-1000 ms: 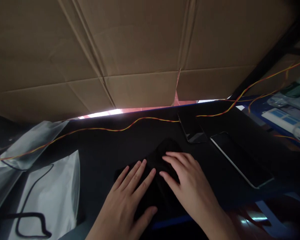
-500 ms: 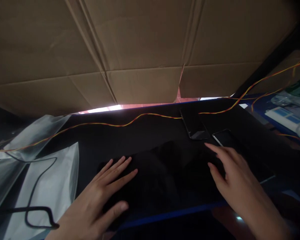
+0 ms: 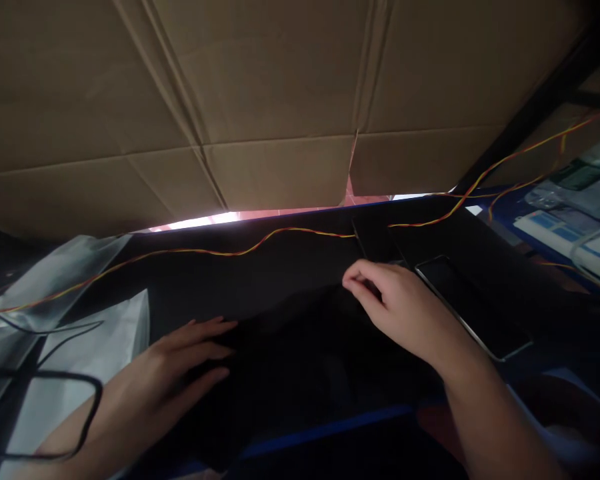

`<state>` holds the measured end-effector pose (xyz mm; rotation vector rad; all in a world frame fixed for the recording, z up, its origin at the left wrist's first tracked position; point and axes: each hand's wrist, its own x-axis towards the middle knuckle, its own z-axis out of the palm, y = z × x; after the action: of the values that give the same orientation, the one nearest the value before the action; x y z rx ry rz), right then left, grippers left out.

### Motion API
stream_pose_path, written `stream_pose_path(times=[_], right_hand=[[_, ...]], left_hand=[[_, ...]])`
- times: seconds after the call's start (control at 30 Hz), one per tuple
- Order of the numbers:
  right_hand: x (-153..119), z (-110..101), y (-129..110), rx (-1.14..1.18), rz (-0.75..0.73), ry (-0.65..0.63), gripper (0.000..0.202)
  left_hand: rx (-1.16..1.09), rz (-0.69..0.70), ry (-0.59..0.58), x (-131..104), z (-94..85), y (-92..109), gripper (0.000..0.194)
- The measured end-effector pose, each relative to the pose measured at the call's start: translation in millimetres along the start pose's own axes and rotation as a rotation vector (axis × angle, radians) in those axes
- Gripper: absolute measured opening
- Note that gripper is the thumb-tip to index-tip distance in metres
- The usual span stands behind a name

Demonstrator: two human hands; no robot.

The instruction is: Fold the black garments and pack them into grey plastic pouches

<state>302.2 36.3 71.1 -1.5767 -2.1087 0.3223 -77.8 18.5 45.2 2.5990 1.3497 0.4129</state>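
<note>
One black cloth [image 3: 300,360], its outline hard to see, lies on one dark tabletop [image 3: 205,280]. At its left, the left hand [image 3: 167,367] has loosely spread fingers; near its far edge, the right hand [image 3: 385,290] pinches its fingertips, gripping cloth or not, I cannot tell. Beyond: two phones [image 3: 473,307], one twisted wire [image 3: 290,230].

Phones [image 3: 473,307], wire [image 3: 293,230] on black tabletop [image 3: 215,283]

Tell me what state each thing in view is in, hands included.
Left hand: open, fingers extended
Right hand: fingertips together, hold unclear
Dark material: spread out, outline dim
Nearer phone: lying flat, screen dark
Farther phone: flat, partly hidden
Twisted wire: slack, wavy
Translucent bags: lying down
Cardboard: creased, slit
</note>
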Motion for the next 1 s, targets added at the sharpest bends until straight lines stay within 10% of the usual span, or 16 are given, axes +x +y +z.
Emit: stream_pose_path(times=[0.1,0.27,0.47,0.6,0.8,1.0], right_hand=[[19,14,-13,-0.134,0.038,0.15,0.017],[-5,34,-48,-0.04,-0.149,0.06,0.03],[-61,39,-28,0.057,-0.064,-0.3,0.067],[-69,25,-5,0.087,-0.072,-0.503,0.121],[-46,30,-16,0.012,-0.089,-0.076,0.046],[-36,69,-11,-0.184,-0.093,-0.145,0.077]], left_hand=[[0.003,-0.033,0.021,23,-11.7,10,0.037],[0.292,-0.171,0.453,35,-3.2,41,0.031],[0.111,0.019,0.141,-5,34.9,45,0.036],[0.094,-0.042,-0.067,-31,33.9,30,0.089],[0.07,0.047,0.02,-7,26.5,34,0.077],[0.272,-0.027,0.088,7,65.0,29,0.077]])
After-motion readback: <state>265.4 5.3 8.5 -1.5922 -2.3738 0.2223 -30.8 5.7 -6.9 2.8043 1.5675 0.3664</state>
